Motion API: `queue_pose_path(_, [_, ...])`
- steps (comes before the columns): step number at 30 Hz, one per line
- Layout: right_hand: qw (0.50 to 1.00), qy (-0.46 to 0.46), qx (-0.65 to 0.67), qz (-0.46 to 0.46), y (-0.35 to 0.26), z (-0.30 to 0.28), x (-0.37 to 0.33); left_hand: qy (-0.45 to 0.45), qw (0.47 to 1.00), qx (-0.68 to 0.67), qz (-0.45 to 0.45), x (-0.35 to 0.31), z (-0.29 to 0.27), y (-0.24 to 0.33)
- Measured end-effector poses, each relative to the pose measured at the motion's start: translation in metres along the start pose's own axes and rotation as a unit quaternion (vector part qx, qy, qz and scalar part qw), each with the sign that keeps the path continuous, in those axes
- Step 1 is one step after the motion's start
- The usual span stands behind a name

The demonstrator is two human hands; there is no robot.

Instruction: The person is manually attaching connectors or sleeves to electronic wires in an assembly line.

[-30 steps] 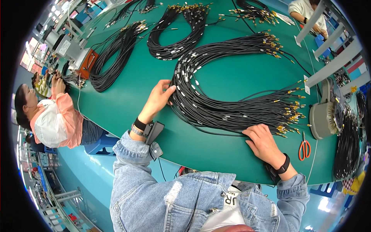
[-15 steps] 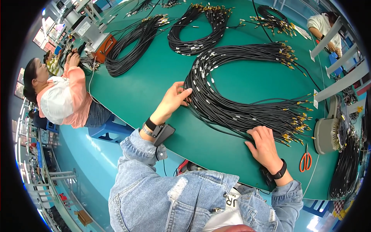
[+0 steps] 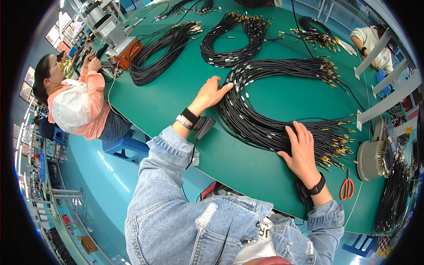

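A large U-shaped bundle of black cables [image 3: 254, 126] with brass-coloured end connectors and small white labels lies on the green table [image 3: 176, 108]. At the outer left bend of the bundle is my left hand [image 3: 209, 94], its fingers stretched and apart, thumb near the labelled part. My right hand [image 3: 302, 149] lies with spread fingers over the near side of the bundle, left of the connector ends. Neither hand is closed around the cables. Right of my right wrist lie orange-handled scissors [image 3: 346, 187].
More cable bundles [image 3: 163, 55] lie along the far side. A grey machine on a wooden box [image 3: 126, 53] stands at far left, beside a seated person [image 3: 77, 99]. Grey posts [image 3: 382, 106], a round beige device [image 3: 371, 154] and hanging cables [image 3: 392, 194] line the right. Another person [image 3: 373, 46] works far right.
My left hand has shifted up along the bend and its fingers have come off the cables. My right hand has moved farther onto the bundle, its fingers spreading. The view has shifted slightly.
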State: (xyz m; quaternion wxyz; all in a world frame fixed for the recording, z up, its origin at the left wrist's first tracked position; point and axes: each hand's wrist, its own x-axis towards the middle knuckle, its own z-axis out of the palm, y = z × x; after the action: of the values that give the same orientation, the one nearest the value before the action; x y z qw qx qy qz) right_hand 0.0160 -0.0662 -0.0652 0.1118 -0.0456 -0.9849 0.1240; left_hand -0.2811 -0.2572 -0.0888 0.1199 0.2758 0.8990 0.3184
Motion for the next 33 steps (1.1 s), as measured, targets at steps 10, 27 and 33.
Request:
queue_pose_path(10, [1.0, -0.01, 0.014, -0.009, 0.014, 0.001, 0.01, -0.02, 0.999, 0.03, 0.017, 0.061, 0.018, 0.023])
queue_pose_path(27, [0.998, 0.037, 0.027, -0.041, 0.024, 0.002, 0.023, -0.025, 0.971, -0.236, 0.003, -0.004, -0.013, 0.001])
queue_pose_path(33, [0.997, 0.038, 0.034, -0.055, 0.007, -0.007, 0.019, 0.083, 0.98, -0.117, 0.14, -0.034, -0.008, -0.006])
